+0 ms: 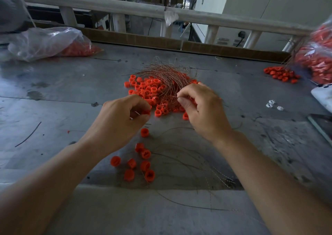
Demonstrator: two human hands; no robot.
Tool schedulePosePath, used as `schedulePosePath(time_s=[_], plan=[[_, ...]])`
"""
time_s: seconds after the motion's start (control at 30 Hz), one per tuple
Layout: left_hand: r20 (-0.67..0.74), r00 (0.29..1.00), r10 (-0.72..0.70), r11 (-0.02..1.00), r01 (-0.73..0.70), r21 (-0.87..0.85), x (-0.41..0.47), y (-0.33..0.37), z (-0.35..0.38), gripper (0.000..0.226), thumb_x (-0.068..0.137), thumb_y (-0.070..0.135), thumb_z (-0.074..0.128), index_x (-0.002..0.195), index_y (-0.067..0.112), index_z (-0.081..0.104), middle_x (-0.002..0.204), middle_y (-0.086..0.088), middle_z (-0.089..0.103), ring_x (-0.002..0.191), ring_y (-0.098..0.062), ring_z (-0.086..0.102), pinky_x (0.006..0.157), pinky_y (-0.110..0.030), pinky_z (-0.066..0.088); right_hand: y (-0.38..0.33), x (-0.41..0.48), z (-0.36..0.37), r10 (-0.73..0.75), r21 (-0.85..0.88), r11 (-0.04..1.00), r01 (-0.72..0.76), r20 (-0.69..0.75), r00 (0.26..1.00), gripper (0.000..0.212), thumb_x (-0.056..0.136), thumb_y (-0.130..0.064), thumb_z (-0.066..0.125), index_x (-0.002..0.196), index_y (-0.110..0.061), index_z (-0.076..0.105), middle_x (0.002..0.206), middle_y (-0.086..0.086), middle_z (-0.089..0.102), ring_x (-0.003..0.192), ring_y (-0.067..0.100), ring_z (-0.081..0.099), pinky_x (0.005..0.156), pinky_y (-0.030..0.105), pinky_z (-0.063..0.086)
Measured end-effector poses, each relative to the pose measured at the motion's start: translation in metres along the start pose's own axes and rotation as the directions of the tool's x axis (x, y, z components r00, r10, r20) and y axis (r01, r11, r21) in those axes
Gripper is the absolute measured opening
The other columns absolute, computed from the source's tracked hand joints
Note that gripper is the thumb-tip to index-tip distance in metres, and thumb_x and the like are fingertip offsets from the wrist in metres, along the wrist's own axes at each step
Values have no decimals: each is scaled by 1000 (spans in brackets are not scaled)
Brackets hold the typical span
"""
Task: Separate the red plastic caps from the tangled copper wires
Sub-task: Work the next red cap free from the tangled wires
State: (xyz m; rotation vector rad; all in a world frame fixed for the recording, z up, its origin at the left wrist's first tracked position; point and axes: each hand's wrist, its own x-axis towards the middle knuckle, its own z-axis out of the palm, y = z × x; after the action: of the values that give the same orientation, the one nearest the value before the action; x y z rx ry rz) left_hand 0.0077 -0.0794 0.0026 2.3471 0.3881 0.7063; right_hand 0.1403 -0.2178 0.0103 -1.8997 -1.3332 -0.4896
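Your left hand (pixel 122 114): fingers curled, pinching one red cap (pixel 145 112) above the worktop (pixel 62 94). Freed caps (pixel 140 161) lie loose just below it. Centre: cap pile (pixel 149 89) under tangled copper wires (pixel 167 76). Your right hand (pixel 203 109): fingers pinch the copper wires at the pile's near edge.

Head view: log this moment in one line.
left hand: grips cap | right hand: pinches wires | loose caps: apart from pile

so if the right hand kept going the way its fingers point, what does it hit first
Probably the tangled bundle of thin copper wires, whose strands the right hand pinches; the heap of small red plastic caps lies just beneath it. Depth is unclear from this one view.
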Motion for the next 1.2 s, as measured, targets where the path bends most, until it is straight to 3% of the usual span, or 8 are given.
schedulePosePath(time_s=[0.13, 0.27, 0.37, 0.47, 0.7, 0.97, 1.1, 1.2], plan=[[21, 997, 70, 983, -65, -172, -3, 9, -5, 54, 74, 10, 71, 98, 53, 48, 82, 18, 66, 74, 3, 61, 68, -4, 45, -9, -1, -10, -71, 129, 989, 72, -14, 997, 12, 85, -7, 56, 82, 1, 64, 74, 1, 57, 60, 15, 55, 59, 32, 49], [98, 981, 169, 963, -144, -226, -5, 13, -3, 67, 76, 6, 69, 113, 55, 43, 96, 21, 63, 75, 3, 62, 67, -9, 49, -16, -4, -11, -172, 151, 974, 168, 16, 985, 10, 85, -6, 59, 81, 1, 66, 74, 9, 61, 64, 18, 57, 59, 30, 48], [159, 972, 171, 959, -128, -253, -5, 15, -3, 42, 75, 17, 68, 97, 51, 56, 89, 21, 66, 74, 0, 63, 68, -15, 51, -21, -6, -9, -235, 188, 956, 226, 25, 972, 10, 85, -5, 59, 79, 1, 65, 73, 10, 60, 65, 20, 57, 61, 28, 47], [216, 972, 96, 914, 0, -406, -4, 19, -6, 20, 65, 35, 62, 79, 46, 70, 74, 18, 68, 64, 0, 61, 62, -17, 52, -23, -7, -8, -241, 194, 953, 234, 14, 970, 11, 85, -6, 58, 79, 1, 65, 72, 9, 60, 65, 19, 56, 60, 25, 46], [391, 919, 53, 789, 202, -580, -6, 24, -9, 27, 66, 30, 60, 84, 13, 69, 60, 6, 59, 54, -2, 52, 52, -15, 45, -24, -8, -7, -121, 225, 967, 120, -10, 993, 6, 83, -3, 60, 80, 0, 64, 73, 5, 61, 68, 8, 53, 61, 18, 44], [383, 924, -18, 762, 261, -593, -4, 23, -10, 14, 72, 29, 70, 72, 15, 74, 56, 0, 60, 50, -9, 53, 45, -17, 43, -25, -5, -9, -247, 95, 964, 248, -24, 969, 11, 83, -10, 63, 78, -1, 67, 77, 8, 63, 74, 22, 59, 70, 29, 46], [316, 947, -60, 708, 263, -655, -3, 22, -11, 19, 66, 31, 62, 68, 16, 74, 57, -1, 60, 49, -11, 52, 44, -17, 42, -16, -3, -20, 20, 214, 977, 5, -112, 993, 12, 86, -18, 59, 90, -8, 64, 81, -6, 60, 78, 10, 59, 71, 24, 49], [293, 953, -78, 691, 263, -673, -2, 23, -13, 23, 62, 34, 61, 69, 16, 74, 57, -1, 60, 49, -9, 52, 44, -16, 43, -12, -3, -24, 158, 362, 927, -95, -149, 976, 3, 88, -20, 56, 86, -20, 59, 78, -11, 59, 71, 4, 57, 68, 19, 48]])
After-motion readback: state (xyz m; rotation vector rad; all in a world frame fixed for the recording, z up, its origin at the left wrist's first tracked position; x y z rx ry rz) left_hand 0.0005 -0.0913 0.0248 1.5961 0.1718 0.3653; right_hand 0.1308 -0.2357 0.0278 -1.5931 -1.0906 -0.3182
